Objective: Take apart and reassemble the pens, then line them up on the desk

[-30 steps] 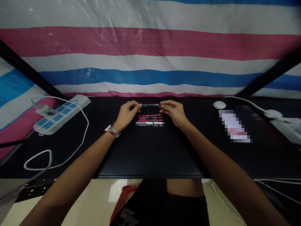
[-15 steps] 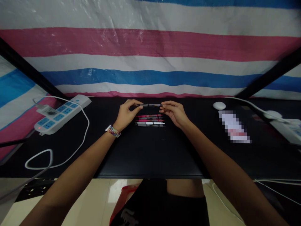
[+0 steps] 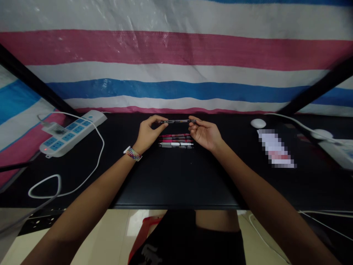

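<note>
A dark pen (image 3: 179,121) lies level, left to right, between my two hands at the back of the desk. My left hand (image 3: 150,130) pinches its left end between thumb and fingers. At the other end, the fingertips of my right hand (image 3: 205,134) close on the pen, with the palm turned partly up and the lower fingers curled. Just nearer to me, several pens lie side by side in a row: pink and dark pens (image 3: 176,138), a white pen (image 3: 178,144) and a grey pen (image 3: 176,147).
On the left sits a white power strip (image 3: 79,129) with a plug and a looping white cable (image 3: 100,158). To the right are a white rounded object (image 3: 258,123), a blurred-out paper-like item (image 3: 275,149) and another white strip (image 3: 338,151). A striped sheet (image 3: 176,51) hangs behind the black desk (image 3: 176,184).
My right hand has rolled, turning its palm more upward, and its fingers have shifted on the pen's right end. My left hand keeps its pinch. The pens in the row look unmoved.
</note>
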{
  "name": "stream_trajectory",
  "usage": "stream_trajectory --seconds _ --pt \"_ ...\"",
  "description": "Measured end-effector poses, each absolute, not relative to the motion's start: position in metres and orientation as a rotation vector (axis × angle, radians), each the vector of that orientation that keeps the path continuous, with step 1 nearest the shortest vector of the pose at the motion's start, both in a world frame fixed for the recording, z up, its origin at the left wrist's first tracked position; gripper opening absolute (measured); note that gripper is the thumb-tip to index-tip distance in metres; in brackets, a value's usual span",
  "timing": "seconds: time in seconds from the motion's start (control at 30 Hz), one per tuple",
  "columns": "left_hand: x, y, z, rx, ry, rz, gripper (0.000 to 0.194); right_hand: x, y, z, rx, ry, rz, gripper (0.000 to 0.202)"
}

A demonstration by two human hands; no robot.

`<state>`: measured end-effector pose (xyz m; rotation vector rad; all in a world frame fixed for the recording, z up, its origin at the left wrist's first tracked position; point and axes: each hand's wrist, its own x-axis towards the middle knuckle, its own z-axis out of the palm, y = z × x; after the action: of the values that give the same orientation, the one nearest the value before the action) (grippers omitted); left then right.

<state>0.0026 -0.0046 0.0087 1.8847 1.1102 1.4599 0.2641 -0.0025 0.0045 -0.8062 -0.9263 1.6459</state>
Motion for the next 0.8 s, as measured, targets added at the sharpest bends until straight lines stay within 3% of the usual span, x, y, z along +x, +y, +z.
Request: stream_trajectory --seconds 0.47,0.8 --pt "0.0041 -0.0043 0.0088 1.823 1.087 1.473 0.013 0.2648 -0.0035 0.005 -0.795 -1.001 1.589 0.04" --pt "0.0076 -0.009 0.0117 1.832 1.087 1.515 0.014 0.2621 -0.001 0.0008 -0.784 -0.884 1.55 0.027"
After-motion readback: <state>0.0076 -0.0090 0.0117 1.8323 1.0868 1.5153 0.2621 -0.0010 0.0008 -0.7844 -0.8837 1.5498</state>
